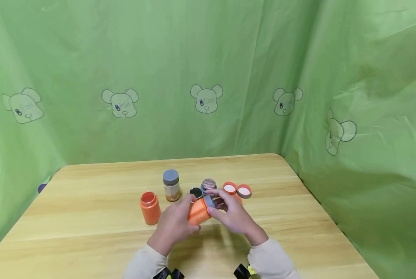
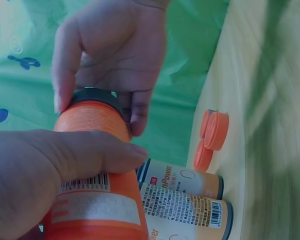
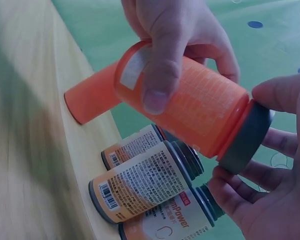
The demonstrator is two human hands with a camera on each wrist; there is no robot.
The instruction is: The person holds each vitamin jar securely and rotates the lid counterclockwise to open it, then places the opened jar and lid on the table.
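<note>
My left hand (image 1: 174, 223) holds an orange bottle (image 1: 198, 212), tilted above the table, with fingers around its body. Its dark grey cap (image 3: 247, 140) is pinched between the thumb and fingertips of my right hand (image 1: 233, 217). In the right wrist view the cap sits on the bottle's neck, a thin orange band showing beneath it. Another orange bottle (image 1: 151, 212) stands uncapped to the left of my hands. Just beyond them is a bottle with a grey cap (image 1: 171, 188). Two more labelled bottles, one with a dark mouth (image 1: 195, 192), one with a patterned silvery top (image 1: 209, 183), are partly hidden behind my hands.
Orange-rimmed lids lie right of the bottles: one with a white inside (image 1: 230, 188), a second white-lined lid (image 1: 244, 191), and a third lid (image 1: 237, 199) partly behind my right hand. The wooden table (image 1: 89, 217) is bordered by a green curtain (image 1: 166, 131).
</note>
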